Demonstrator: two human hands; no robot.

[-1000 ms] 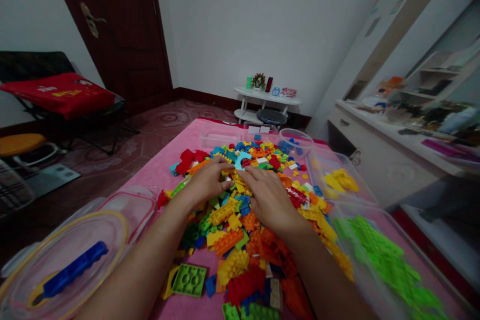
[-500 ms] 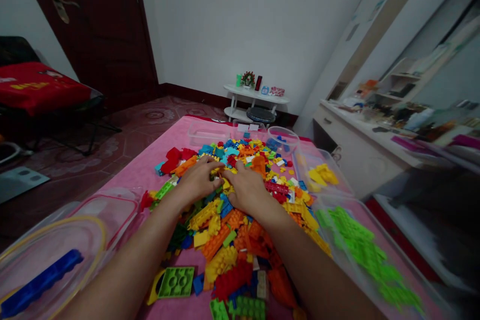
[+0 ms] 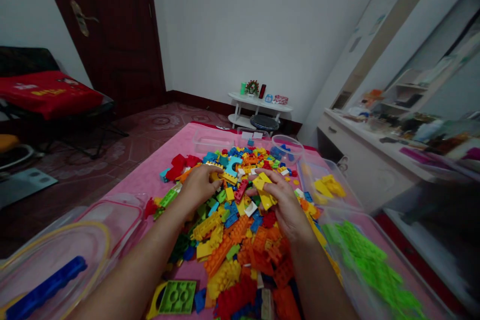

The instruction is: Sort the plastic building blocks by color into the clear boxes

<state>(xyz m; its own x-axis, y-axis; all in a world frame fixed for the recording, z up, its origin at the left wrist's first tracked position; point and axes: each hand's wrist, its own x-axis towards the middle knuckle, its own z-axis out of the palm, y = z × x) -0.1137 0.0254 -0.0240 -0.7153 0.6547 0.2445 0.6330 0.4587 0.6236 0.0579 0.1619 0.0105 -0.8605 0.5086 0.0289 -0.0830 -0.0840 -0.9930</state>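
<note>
A big heap of mixed coloured building bricks (image 3: 240, 240) covers the pink table (image 3: 150, 172). My right hand (image 3: 283, 205) is lifted a little over the heap, its fingers closed round yellow bricks (image 3: 264, 191). My left hand (image 3: 198, 185) lies on the heap's left side with fingers curled into the bricks near a yellow piece; what it grips is hidden. Both forearms reach in from the bottom of the view.
A clear box of green bricks (image 3: 369, 260) and one of yellow bricks (image 3: 326, 185) stand at the right. Clear containers at the left hold a blue brick (image 3: 45, 287). A small bowl (image 3: 287, 147) sits at the back. A desk (image 3: 375, 155), door and chair surround.
My right hand has risen from the heap with yellow bricks in its fingers. The left hand stayed on the pile. The camera swung slightly.
</note>
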